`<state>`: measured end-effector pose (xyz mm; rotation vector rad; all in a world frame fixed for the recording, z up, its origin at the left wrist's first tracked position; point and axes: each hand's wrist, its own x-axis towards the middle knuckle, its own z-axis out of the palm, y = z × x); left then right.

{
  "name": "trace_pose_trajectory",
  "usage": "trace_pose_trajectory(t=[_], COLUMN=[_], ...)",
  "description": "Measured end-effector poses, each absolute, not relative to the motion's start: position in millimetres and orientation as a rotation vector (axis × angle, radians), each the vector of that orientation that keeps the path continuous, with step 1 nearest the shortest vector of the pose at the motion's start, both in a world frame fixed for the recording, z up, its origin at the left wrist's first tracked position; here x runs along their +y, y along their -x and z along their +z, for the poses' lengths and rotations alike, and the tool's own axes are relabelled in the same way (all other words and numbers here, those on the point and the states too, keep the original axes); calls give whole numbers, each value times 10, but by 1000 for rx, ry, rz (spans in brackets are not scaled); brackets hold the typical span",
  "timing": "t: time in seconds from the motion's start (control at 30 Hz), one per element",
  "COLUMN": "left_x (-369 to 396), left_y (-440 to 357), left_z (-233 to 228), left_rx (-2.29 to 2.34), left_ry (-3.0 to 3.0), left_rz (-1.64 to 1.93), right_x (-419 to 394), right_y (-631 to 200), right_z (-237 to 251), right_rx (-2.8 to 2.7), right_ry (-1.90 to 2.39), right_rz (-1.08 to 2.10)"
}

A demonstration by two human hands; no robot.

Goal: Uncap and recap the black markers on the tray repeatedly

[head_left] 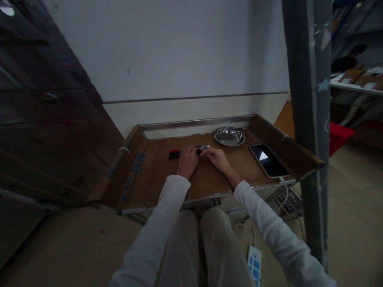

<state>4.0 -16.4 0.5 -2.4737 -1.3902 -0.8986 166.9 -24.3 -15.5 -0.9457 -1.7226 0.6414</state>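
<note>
A small bundle of red and black pens (174, 154) lies crosswise on the brown cardboard top, with silvery ends showing to the right. My left hand (188, 159) is closed over the middle of the bundle, its fingers curled onto the pens. Close beside it, my right hand (218, 158) is bent inward, thumb and fingers pinched at a dark pen end. What exactly lies between those right fingertips is partly hidden. Behind my right hand sits a round, shiny metal dish (229, 136).
A phone (269, 160) with a lit white triangle lies at the right, a white cable plugged into it. Raised cardboard sides (118, 171) border the table. A wrapped post (311, 119) stands close on the right. A power strip (254, 265) rests on the floor. Another person (348, 59) is far right.
</note>
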Motion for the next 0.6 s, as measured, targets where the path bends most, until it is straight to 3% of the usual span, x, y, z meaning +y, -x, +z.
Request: trace_pose_trajectory(t=[0.4,0.6], left_x=[-223,-197], left_y=[6,8], left_z=[-22,-43], left_rx=[-1317,-1330], left_ry=[2747,2751], left_rz=[-835,-878], right_x=[-248,-372], right_y=[-1717,-1830], right_z=[-161,-109], right_rx=[-1816,-1863], right_ry=[976,1053], right_rz=[576,332])
